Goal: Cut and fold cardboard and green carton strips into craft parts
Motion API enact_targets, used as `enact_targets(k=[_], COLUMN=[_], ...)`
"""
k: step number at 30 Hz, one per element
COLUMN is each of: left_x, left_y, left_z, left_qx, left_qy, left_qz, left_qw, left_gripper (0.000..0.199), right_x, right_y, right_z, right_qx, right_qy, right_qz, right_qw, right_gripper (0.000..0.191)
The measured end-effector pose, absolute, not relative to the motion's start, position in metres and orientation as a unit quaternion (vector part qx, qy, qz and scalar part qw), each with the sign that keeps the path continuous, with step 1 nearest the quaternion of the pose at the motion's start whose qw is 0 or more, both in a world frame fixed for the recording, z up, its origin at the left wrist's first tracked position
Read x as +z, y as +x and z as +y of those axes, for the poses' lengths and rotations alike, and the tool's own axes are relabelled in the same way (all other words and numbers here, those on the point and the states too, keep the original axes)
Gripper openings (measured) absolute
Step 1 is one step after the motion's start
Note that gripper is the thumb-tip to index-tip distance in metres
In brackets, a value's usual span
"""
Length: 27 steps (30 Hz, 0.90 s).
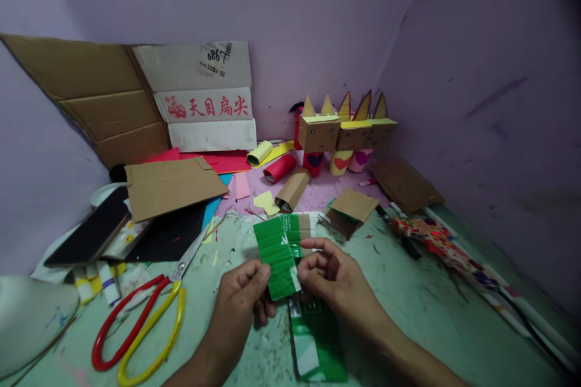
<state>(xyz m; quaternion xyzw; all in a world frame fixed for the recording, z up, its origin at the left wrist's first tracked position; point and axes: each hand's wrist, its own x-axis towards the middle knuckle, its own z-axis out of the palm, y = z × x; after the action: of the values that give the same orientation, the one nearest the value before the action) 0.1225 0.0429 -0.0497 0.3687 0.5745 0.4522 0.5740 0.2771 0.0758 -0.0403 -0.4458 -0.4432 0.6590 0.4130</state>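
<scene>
A small green cardboard piece point(275, 254) with crease lines across it is held up over the table. My left hand point(247, 293) pinches its lower left edge between thumb and fingers. At its right edge, my right hand point(331, 275) is closed, thumb against fingertips, by a white patch on the piece. Behind it lies another green and brown cardboard strip point(297, 225), partly hidden. Under my right hand, a larger green cardboard piece point(318, 344) with white patches rests on the table.
Scissors point(177, 278) with red and yellow handles lie left. Brown cardboard point(177, 184) and a black sheet point(170, 233) are behind them. Cardboard animal figures point(320, 133) stand at the back, near paper tubes point(279, 168). A folded cardboard piece point(354, 205) and a patterned pouch point(436, 242) lie right.
</scene>
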Motion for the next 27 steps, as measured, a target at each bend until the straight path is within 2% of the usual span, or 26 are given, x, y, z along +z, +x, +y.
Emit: enact_targets(k=[5, 9, 12, 17, 20, 23, 25, 27], left_x=[-0.034, -0.023, -0.026, -0.037, -0.034, -0.032, -0.036, -0.045], left_y=[0.118, 0.112, 0.112, 0.118, 0.122, 0.121, 0.117, 0.113], left_z=[0.045, 0.034, 0.018, 0.004, 0.002, -0.001, -0.002, -0.001], left_qx=[0.402, 0.321, 0.270, 0.193, 0.103, 0.004, 0.009, 0.066], left_qy=[0.403, 0.391, 0.376, 0.415, 0.543, 0.660, 0.700, 0.758], left_qz=[0.640, 0.664, 0.684, 0.724, 0.748, 0.732, 0.710, 0.649], left_qw=[0.516, 0.550, 0.564, 0.516, 0.367, 0.166, 0.079, -0.003], left_gripper=[0.036, 0.032, 0.035, 0.041, 0.040, 0.037, 0.031, 0.027], right_x=[-0.043, -0.047, -0.050, -0.059, -0.064, -0.067, -0.069, -0.070], right_y=[0.292, 0.311, 0.321, 0.317, 0.312, 0.310, 0.311, 0.310], right_z=[0.089, 0.089, 0.068, 0.035, 0.031, 0.032, 0.033, 0.032], right_qx=[0.538, 0.385, 0.304, 0.198, 0.159, 0.122, 0.095, 0.074], right_qy=[-0.481, -0.495, -0.444, -0.356, -0.362, -0.356, -0.353, -0.353], right_qz=[-0.541, -0.651, -0.758, -0.895, -0.913, -0.923, -0.927, -0.929], right_qw=[0.432, 0.427, 0.368, 0.183, 0.101, 0.086, 0.087, 0.085], right_gripper=[0.030, 0.019, 0.025, 0.048, 0.048, 0.048, 0.048, 0.048])
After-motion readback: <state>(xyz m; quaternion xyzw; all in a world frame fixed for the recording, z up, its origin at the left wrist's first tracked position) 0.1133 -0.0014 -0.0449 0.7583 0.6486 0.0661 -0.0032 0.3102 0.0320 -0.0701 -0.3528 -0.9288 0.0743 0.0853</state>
